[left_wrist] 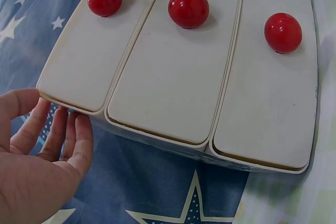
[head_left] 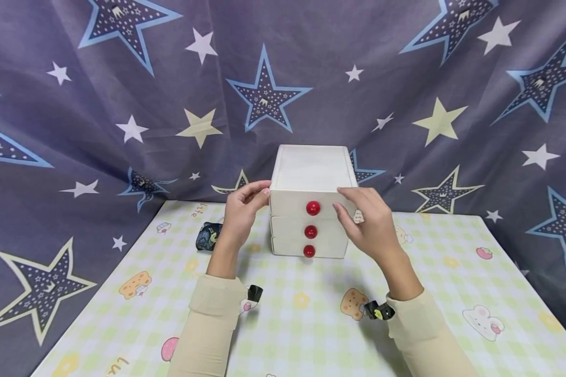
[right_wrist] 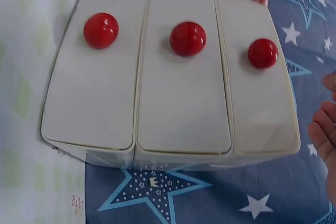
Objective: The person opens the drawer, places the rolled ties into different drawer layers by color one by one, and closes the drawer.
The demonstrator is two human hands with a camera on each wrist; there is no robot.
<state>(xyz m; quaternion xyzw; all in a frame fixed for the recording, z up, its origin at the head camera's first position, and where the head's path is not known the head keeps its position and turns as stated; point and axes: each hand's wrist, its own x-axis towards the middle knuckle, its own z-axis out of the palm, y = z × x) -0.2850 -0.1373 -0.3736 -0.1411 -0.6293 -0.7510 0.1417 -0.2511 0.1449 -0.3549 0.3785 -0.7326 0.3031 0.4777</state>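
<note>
A white cabinet (head_left: 313, 167) with three stacked drawers stands on the table, each drawer front bearing a round red knob (head_left: 313, 208). All three drawers look closed. At the cabinet's upper left edge is my left hand (head_left: 245, 212); in the left wrist view the left hand (left_wrist: 44, 156) has its thumb at the top corner and its fingers against the side. My right hand (head_left: 370, 222) hovers by the upper right corner. From the right wrist, the fingers of the right hand (right_wrist: 326, 129) appear apart from the cabinet, with nothing held.
A dark patterned object (head_left: 208, 236), partly behind my left wrist, lies left of the cabinet. The table (head_left: 302, 335) has a light green checked cover with cartoon prints. Behind it hangs a dark blue-grey curtain (head_left: 311, 63) with stars, close to the cabinet's back.
</note>
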